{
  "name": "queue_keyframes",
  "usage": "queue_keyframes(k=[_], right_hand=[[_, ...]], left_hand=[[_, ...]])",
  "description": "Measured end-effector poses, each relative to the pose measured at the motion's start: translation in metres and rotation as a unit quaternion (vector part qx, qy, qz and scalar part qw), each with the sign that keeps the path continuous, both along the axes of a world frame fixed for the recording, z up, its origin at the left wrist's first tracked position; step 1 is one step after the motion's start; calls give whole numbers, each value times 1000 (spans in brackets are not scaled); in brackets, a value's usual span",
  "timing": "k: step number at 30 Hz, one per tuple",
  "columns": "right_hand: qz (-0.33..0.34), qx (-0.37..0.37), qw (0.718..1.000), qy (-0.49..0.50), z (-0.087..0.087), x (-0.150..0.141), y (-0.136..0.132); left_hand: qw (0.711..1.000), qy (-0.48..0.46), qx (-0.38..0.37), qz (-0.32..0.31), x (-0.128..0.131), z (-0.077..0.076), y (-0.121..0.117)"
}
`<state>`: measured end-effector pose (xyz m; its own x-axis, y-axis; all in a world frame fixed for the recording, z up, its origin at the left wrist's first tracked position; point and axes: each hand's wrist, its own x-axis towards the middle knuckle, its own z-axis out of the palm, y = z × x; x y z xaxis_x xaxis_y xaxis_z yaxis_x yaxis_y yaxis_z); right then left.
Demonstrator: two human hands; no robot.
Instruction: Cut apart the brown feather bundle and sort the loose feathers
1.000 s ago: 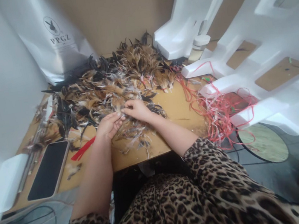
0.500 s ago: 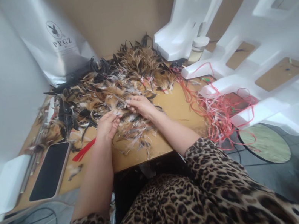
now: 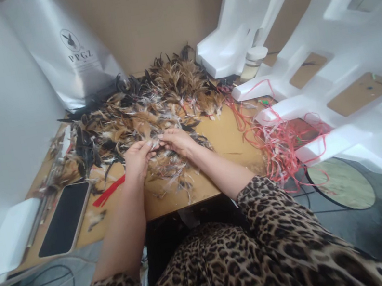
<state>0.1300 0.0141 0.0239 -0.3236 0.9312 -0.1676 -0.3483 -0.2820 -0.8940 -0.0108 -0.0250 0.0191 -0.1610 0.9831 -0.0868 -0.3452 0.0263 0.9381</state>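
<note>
Both hands meet over the near edge of a heap of brown and black feathers on the yellow table. My left hand pinches the base of a light brown feather between thumb and fingers. Close beside it, my right hand is also closed in a pinch, its fingertips nearly touching the left ones; what it grips is too small to make out. Below the hands lie loose pale feather scraps. Red strips lie beside my left forearm.
A phone and a white box with a cable lie at the left. Behind stands a silver bag. Tangled pink ribbon, white foam pieces and a lidded jar are at the right, above a round stool.
My right hand has moved slightly down and left, bringing its fingertips against or very near those of my left hand. The left hand has hardly moved.
</note>
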Motion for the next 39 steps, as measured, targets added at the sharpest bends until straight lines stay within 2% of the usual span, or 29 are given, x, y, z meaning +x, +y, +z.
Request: queue_keyframes(k=[5, 11, 16, 21, 25, 39], right_hand=[[-44, 145, 985, -86, 11, 11, 3], [-54, 214, 963, -152, 8, 13, 4], [-45, 188, 971, -139, 6, 9, 2], [-38, 129, 986, -99, 8, 7, -1], [-34, 134, 986, -94, 3, 2, -4], [-71, 182, 974, -117, -8, -7, -5]], left_hand=[[997, -27, -40, -54, -4, 0, -1], [994, -21, -46, -100, -7, -4, -1], [995, -24, -51, -82, -6, -6, 1], [997, -44, -64, -16, -2, -1, 1], [994, -74, -77, 24, 0, 2, 2], [994, -52, -68, -63, 0, -5, 2]])
